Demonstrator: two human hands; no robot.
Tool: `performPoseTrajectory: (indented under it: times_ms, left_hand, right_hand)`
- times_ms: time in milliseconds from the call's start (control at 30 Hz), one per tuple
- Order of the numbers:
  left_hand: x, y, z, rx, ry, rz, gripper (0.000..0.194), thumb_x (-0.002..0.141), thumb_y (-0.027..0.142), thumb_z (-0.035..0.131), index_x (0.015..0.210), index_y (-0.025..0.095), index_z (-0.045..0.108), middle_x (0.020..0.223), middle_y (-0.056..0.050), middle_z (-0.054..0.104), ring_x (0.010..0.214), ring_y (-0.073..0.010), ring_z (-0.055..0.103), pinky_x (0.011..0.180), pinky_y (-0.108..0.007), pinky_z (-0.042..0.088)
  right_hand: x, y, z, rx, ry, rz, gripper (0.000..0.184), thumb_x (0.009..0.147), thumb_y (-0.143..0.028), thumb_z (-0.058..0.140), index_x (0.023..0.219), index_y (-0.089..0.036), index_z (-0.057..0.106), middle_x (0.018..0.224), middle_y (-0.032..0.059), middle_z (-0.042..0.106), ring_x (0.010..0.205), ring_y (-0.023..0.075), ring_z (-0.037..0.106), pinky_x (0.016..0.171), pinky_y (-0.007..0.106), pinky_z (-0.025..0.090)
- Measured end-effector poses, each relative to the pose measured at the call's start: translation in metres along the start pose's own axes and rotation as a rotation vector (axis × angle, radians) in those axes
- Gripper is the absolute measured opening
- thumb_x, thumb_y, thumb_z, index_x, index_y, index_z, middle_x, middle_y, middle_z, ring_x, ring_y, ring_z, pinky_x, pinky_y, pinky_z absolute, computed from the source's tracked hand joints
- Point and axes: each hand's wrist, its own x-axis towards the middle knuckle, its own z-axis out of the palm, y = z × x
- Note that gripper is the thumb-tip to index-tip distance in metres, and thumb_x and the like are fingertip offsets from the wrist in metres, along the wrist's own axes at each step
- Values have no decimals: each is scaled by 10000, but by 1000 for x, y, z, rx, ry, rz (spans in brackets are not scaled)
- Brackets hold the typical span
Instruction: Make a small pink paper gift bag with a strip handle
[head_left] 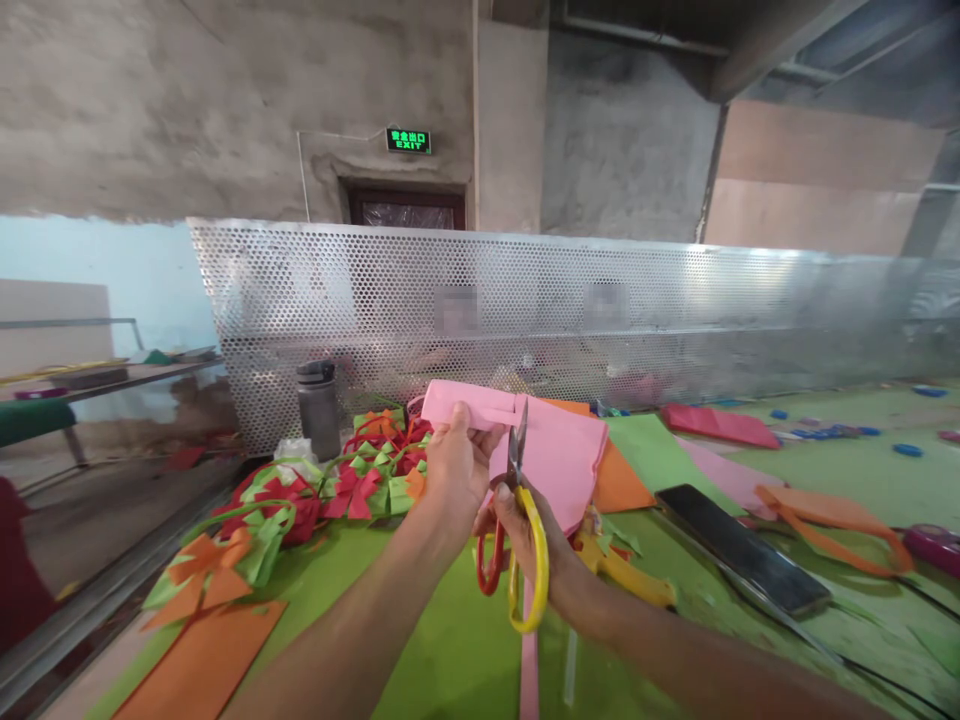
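My left hand (455,463) is closed on a folded pink sheet (559,450), pinching its upper left part and lifting it above the green table (450,640). My right hand (534,545) grips a pair of scissors (516,530) with one red and one yellow handle loop. The blades point up and sit in the pink sheet beside my left thumb. A narrow pink strip (529,660) hangs down from the sheet below the scissors.
Red, green and orange paper baskets (315,490) are piled at the left, orange sheets (202,660) in front of them. A dark bottle (318,407) stands by a perforated metal screen (570,310). A phone (742,550) lies at the right, a yellow tool (630,578) near it.
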Motion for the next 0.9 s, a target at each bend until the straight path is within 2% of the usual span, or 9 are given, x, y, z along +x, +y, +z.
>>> performPoseTrajectory:
  times_ms: [133, 233, 367, 567, 767, 900]
  left_hand:
    - [1, 1, -1, 9, -2, 0, 79, 852, 166, 533, 843, 137, 606, 669, -26, 656, 562, -119, 644, 666, -293, 562]
    - [2, 0, -1, 18, -3, 2, 72, 846, 177, 547, 839, 134, 604, 640, -18, 646, 561, -121, 642, 651, -287, 562]
    - [1, 0, -1, 30, 3, -1, 62, 848, 176, 544, 840, 145, 598, 605, 3, 627, 544, -111, 632, 625, -273, 562]
    - [1, 0, -2, 41, -12, -4, 88, 852, 208, 540, 862, 143, 598, 635, -10, 638, 571, -120, 640, 622, -276, 565]
    - [4, -2, -4, 42, -15, 2, 96, 859, 214, 532, 862, 141, 593, 679, -25, 657, 618, -127, 652, 654, -290, 566]
    - [3, -1, -3, 40, -11, 4, 80, 861, 190, 525, 849, 141, 587, 673, -17, 653, 614, -118, 648, 692, -311, 565]
  right_hand:
    - [-1, 2, -1, 55, -67, 33, 443, 788, -629, 433, 866, -194, 462, 616, -38, 531, 336, 67, 455, 315, 201, 429]
    - [-3, -1, -1, 102, -103, 47, 437, 801, -618, 425, 872, -188, 458, 570, -57, 514, 320, 67, 450, 323, 206, 434]
    - [-3, -3, -1, 89, -53, 57, 397, 810, -588, 448, 791, -192, 436, 495, -70, 490, 348, 73, 480, 346, 184, 423]
    - [-2, -2, -3, 88, -75, 97, 434, 792, -636, 417, 754, -204, 407, 431, -74, 480, 295, 101, 478, 283, 197, 370]
    - [-7, -14, -2, 61, -44, 120, 404, 781, -617, 455, 823, -219, 399, 460, -88, 476, 299, 90, 451, 290, 197, 345]
    - [-7, -10, -4, 74, -47, 105, 420, 779, -641, 426, 810, -226, 364, 438, -115, 422, 298, 84, 442, 328, 207, 374]
